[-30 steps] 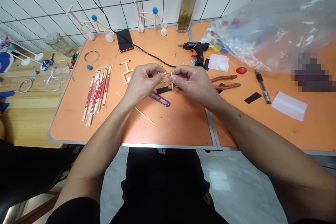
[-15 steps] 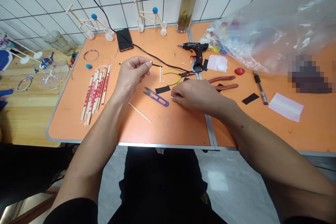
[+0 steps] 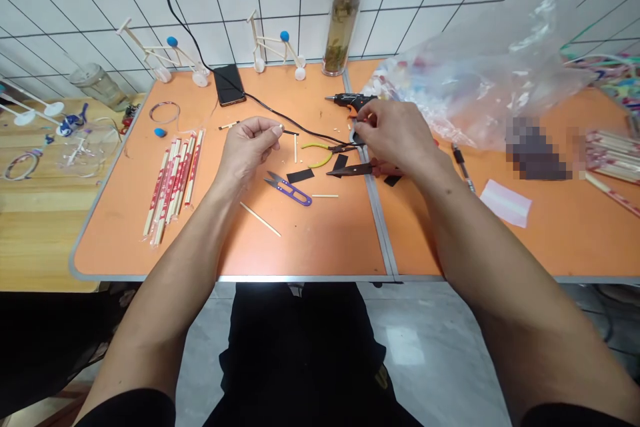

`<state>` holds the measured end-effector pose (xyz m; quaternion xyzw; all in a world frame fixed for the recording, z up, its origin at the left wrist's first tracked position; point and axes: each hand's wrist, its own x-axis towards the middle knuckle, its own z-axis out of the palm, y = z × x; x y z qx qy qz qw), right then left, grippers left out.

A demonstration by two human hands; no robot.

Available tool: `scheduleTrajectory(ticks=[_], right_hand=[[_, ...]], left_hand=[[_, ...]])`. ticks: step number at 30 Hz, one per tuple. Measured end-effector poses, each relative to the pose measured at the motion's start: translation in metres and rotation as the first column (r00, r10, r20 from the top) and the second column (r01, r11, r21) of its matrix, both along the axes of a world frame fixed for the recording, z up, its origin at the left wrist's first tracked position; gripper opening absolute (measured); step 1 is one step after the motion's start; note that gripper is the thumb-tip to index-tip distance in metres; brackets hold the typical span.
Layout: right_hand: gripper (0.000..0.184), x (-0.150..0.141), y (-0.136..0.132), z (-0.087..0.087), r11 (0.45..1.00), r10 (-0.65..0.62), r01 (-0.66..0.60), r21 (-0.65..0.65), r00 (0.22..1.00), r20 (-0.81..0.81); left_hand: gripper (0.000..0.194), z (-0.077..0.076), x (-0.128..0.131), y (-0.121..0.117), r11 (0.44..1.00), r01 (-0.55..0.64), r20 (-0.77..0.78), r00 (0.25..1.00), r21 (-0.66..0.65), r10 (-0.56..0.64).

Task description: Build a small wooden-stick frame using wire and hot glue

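My left hand [image 3: 247, 147] is raised over the orange table [image 3: 320, 233], its fingertips pinching a thin black strip [image 3: 291, 133]. My right hand [image 3: 395, 137] is at the far side, its fingers curled against the handle of a black hot glue gun [image 3: 345, 101]. I cannot tell whether they grip it. Under that palm lie red-handled scissors with long black blades [image 3: 350, 171], their handles mostly hidden. Yellow-handled pliers [image 3: 317, 155] rest between my hands, and purple thread snips [image 3: 289, 190] lie below my left hand.
Wrapped chopsticks [image 3: 173, 183] lie left on the table, beyond them a wire coil [image 3: 164, 112] and a phone [image 3: 229, 85]. Small stick bicycle models [image 3: 273, 43] stand along the tiled wall. A clear plastic bag [image 3: 475, 73] bulges at right. A black cable crosses the table.
My right hand has moved from the tabletop up to the glue gun. The red-handled scissors now lie further left with their blades showing. My left hand stays raised with the strip.
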<state>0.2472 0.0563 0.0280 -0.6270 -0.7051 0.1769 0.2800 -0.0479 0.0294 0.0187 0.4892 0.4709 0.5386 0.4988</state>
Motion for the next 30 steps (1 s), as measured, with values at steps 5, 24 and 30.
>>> scheduleTrajectory(ticks=[5,24,30], right_hand=[[0.031,0.002,0.04,-0.007,0.975,-0.202,0.218,-0.042,0.948,0.246],[0.044,0.001,0.072,-0.032,0.917,-0.399,0.398,-0.024,0.915,-0.053],[0.029,-0.007,0.063,-0.019,0.979,-0.131,-0.026,-0.205,0.689,-0.713]], left_hand=[[0.022,-0.004,0.002,0.001,1.0,0.016,0.016,1.0,0.005,-0.016],[0.029,-0.004,0.002,-0.001,1.0,-0.012,0.004,1.0,-0.008,0.012],[0.032,-0.001,-0.002,-0.001,0.999,-0.023,0.069,0.997,0.036,0.02]])
